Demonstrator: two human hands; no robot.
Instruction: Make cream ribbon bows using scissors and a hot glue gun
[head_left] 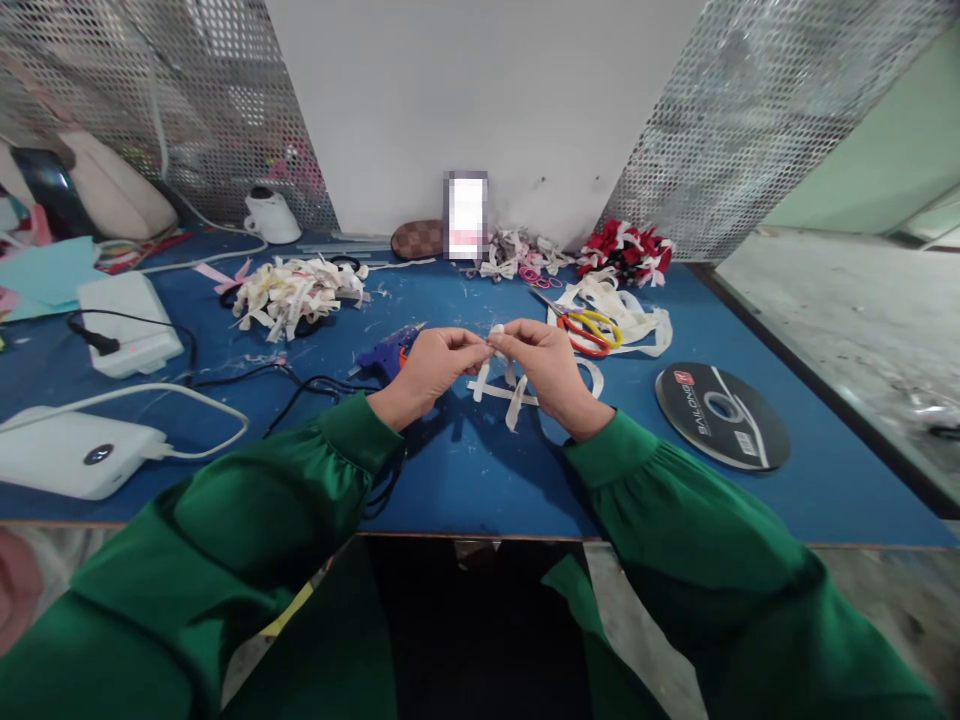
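My left hand and my right hand meet over the middle of the blue table, fingertips pinched together on a white ribbon. Loose ends of the ribbon hang below the fingers, and the part between the fingertips is mostly hidden. More white ribbon curls on the table beside and behind my right hand. Partly behind my left hand lies a blue glue gun. Scissors with red and yellow handles rest just beyond my right hand, on a heap of cream ribbon.
A black ribbon spool lies at the right. Piles of cream bows and red and white bows sit farther back. A phone leans on the wall. A white power bank, a power strip and black cables occupy the left.
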